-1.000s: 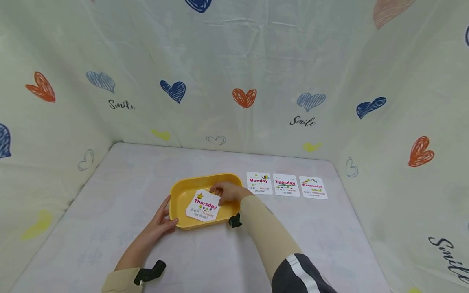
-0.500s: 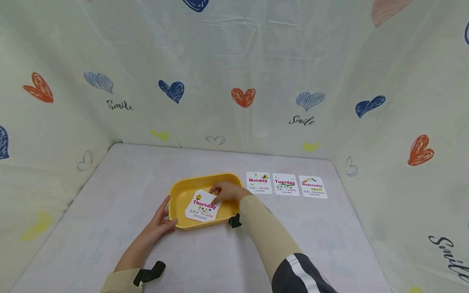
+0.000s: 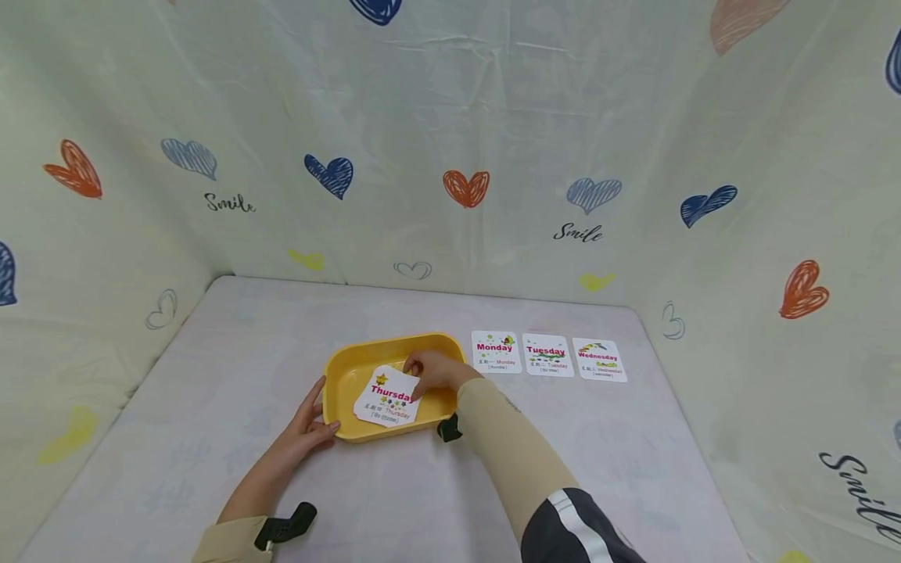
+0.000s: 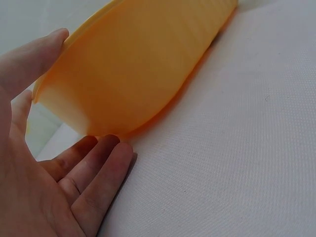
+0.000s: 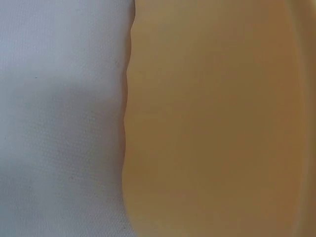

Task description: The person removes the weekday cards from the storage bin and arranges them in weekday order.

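Observation:
A yellow tray [image 3: 342, 395] sits on the white table, with a small uneven stack of white cards in it. The top card [image 3: 383, 397] reads "Thursday". My left hand [image 3: 301, 432] grips the tray's left end; in the left wrist view the thumb and a finger are at the rim, and other fingers [image 4: 106, 168] reach the base of its wall. Over the tray's right half, my right hand [image 3: 438, 371] holds the right side of the cards, its thumb lying across the Thursday card. The right wrist view shows only the tray's outer wall [image 5: 207, 123] and the table, with the hand hidden.
Right of the tray, a Monday card [image 3: 497, 353], a Tuesday card [image 3: 547, 356] and a Wednesday card [image 3: 599, 360] lie in a row. A curtain with printed hearts [image 3: 466, 189] hangs behind the table [image 3: 563, 438] and along its sides.
My right thumb has slid inward over the face of the Thursday card, then back slightly toward its right edge. The left hand and the tray stay put.

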`<state>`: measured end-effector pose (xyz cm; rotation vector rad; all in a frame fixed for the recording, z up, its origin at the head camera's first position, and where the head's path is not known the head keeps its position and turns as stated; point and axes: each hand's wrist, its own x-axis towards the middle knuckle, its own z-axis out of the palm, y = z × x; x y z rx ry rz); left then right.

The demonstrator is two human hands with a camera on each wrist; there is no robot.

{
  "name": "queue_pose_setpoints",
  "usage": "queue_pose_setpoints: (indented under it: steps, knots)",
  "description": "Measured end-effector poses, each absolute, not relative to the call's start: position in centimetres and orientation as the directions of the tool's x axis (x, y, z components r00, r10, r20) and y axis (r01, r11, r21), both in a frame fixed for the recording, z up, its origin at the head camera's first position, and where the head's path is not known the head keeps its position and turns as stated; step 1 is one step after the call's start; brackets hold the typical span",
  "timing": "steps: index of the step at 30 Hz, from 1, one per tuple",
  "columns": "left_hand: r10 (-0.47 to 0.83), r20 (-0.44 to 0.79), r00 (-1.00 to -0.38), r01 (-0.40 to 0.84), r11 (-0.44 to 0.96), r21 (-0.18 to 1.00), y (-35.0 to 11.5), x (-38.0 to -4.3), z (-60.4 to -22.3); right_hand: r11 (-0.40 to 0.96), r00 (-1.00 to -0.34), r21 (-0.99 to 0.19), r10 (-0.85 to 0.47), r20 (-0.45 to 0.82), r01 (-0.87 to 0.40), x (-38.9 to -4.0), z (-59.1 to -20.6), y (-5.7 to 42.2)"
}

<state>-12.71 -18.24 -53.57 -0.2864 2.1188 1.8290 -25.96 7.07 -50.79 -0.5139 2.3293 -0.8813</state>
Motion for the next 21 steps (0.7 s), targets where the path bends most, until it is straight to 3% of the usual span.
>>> queue_pose_setpoints:
  steps: [21]
  knots:
    - [0.075,-0.356,-0.931,-0.344,0.137,0.929,-18.3,-12.6,-53.5,0.715,-0.752,-0.68,-0.535,-0.386,-0.16,-25.7,-49.5,7.0]
